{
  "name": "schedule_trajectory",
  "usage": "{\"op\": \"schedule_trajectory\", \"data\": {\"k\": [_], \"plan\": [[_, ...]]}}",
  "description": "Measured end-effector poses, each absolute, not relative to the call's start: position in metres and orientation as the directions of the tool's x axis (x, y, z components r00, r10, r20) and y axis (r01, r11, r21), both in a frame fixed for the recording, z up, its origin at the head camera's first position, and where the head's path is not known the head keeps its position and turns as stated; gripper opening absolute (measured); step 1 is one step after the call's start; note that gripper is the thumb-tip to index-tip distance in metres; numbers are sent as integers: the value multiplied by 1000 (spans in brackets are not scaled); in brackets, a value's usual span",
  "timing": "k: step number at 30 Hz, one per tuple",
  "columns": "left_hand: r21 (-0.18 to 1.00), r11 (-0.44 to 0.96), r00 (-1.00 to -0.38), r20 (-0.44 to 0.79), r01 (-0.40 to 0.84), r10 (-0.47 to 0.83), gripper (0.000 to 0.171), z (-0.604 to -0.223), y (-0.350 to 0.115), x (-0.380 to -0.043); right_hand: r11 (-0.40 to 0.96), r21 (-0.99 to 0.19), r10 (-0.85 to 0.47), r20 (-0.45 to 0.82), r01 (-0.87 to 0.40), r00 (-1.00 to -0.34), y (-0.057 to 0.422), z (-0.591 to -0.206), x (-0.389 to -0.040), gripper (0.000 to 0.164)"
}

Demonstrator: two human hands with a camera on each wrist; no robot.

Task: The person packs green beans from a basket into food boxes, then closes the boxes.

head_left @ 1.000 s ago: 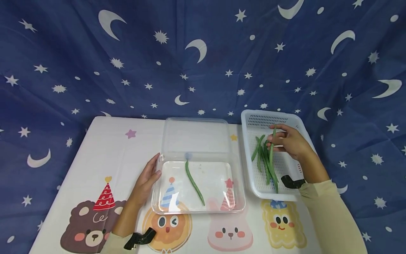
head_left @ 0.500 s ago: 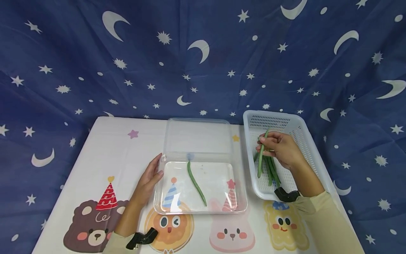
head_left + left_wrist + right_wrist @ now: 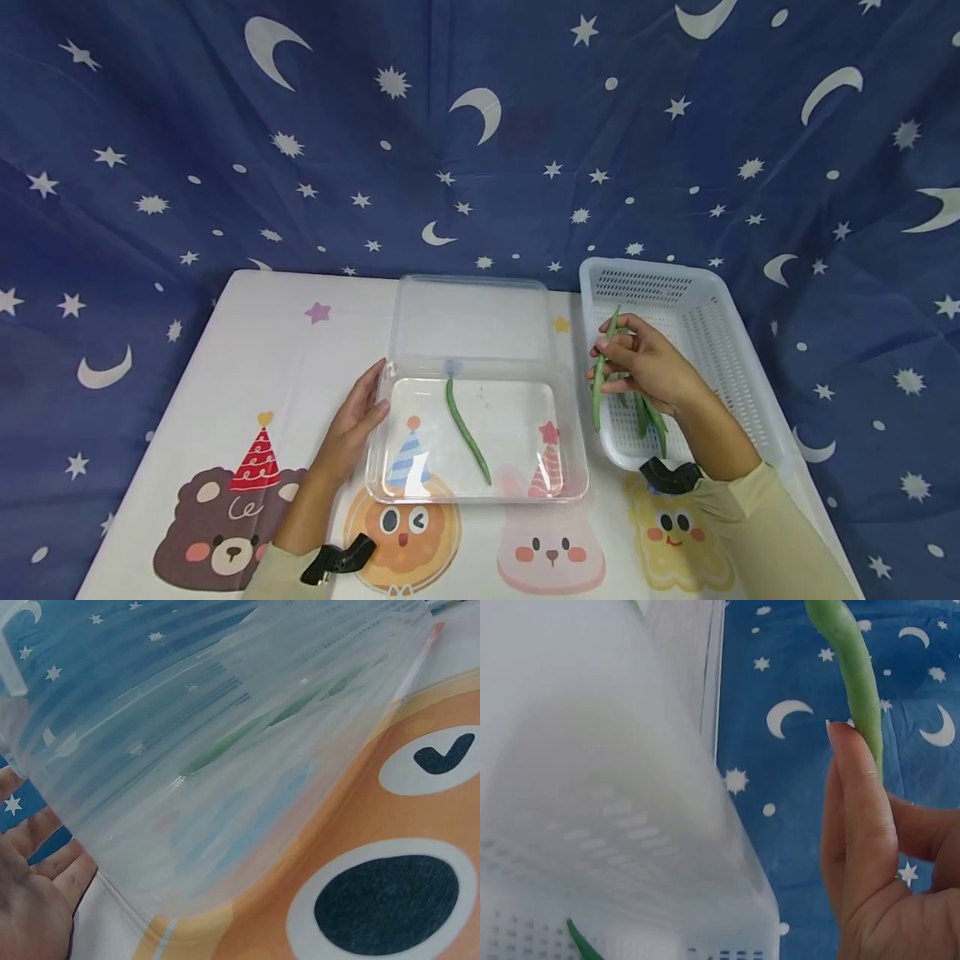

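Observation:
Between thumb and fingers, my right hand (image 3: 648,367) pinches one green bean (image 3: 598,379) above the left rim of a white plastic basket (image 3: 720,325). In the right wrist view that green bean (image 3: 859,679) rises from the fingertips. More green beans (image 3: 652,421) lie in the basket, partly hidden by the hand. My left hand (image 3: 352,421) rests against the left wall of a clear plastic box (image 3: 517,492), fingers fairly straight. Inside the box lies a single green bean (image 3: 467,429). Seen from the left wrist, the box wall (image 3: 225,847) blurs that bean.
The box's clear lid (image 3: 472,312) lies folded back behind it. A white cloth with cartoon prints, among them a bear (image 3: 217,533), covers the table. Behind the table hangs a blue curtain (image 3: 525,150) with moons and stars.
My right hand has lifted the green bean from among the others and carried it left to the basket's near-box rim. The left hand stays at the box.

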State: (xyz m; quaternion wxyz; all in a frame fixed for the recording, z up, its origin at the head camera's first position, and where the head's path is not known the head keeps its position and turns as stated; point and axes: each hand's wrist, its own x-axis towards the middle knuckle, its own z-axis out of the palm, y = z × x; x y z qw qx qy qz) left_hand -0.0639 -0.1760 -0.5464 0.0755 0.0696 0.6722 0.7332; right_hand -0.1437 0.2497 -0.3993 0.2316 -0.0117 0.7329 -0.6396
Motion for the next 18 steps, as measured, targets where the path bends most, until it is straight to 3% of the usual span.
{"op": "schedule_trajectory", "data": {"k": [7,18], "plan": [[997,-73,-977,-7,-23,211,63,-544,-176,-63,206,-934,-324,-348,293,-880,239,-399,-136,51],[996,-85,-977,2,-17,213,62,-543,-176,-63,217,-925,-339,-370,311,-865,226,-398,-125,54]]}}
